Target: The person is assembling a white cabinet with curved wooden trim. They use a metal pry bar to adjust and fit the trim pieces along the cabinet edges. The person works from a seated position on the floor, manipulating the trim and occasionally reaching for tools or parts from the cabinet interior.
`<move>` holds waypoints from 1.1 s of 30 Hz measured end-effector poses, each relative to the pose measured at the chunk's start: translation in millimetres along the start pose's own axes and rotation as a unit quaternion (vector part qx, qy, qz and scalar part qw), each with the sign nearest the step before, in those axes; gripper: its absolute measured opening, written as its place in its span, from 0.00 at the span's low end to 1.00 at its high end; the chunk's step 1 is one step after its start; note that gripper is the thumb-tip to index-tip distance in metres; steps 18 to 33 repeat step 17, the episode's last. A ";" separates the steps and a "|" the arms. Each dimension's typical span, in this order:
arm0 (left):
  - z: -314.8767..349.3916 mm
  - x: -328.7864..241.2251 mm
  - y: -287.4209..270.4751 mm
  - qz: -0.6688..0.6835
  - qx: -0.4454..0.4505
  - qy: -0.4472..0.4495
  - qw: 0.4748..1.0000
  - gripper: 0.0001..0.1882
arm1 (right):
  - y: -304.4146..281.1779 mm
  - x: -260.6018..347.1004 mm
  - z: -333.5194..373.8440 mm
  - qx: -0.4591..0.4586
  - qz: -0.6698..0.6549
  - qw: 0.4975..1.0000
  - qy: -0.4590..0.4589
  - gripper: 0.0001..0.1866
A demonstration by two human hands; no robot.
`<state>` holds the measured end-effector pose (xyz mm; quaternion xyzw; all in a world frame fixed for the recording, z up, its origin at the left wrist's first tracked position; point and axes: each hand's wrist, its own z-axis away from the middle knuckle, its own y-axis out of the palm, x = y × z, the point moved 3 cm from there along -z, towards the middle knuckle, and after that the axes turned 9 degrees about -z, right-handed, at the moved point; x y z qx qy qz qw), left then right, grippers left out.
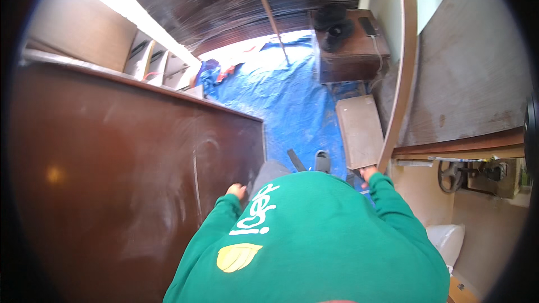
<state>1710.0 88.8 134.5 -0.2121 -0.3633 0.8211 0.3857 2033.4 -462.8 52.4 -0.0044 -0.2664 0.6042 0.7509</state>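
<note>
My left hand (pixel 238 192) hangs low by my thigh, close to a large dark brown glossy panel (pixel 129 157). Its fingers look curled in, and whether anything is in them is hidden. On the other side, my right hand (pixel 368 175) is at the near end of a flat grey-brown box or board (pixel 361 132), beside the lower end of a curved wooden edge (pixel 402 78). Its fingers are small and partly hidden, so I cannot tell whether they grip or merely pass that end. Both arms wear green sleeves.
Blue tarp (pixel 297 101) covers the floor ahead, with a wooden stick (pixel 272 22) leaning on a film-wrapped dark panel (pixel 241 0). A brown cabinet (pixel 351 56) carries black items (pixel 335 31). At right, a grey-brown panel (pixel 471 67) rises above a handwheel (pixel 450 176) and a white bag (pixel 447 241).
</note>
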 end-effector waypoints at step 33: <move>-304.5 -44.4 -173.1 0.042 0.189 0.082 0.978 0.31 | -122.9 92.3 -129.2 -0.084 -0.118 0.975 0.171 0.23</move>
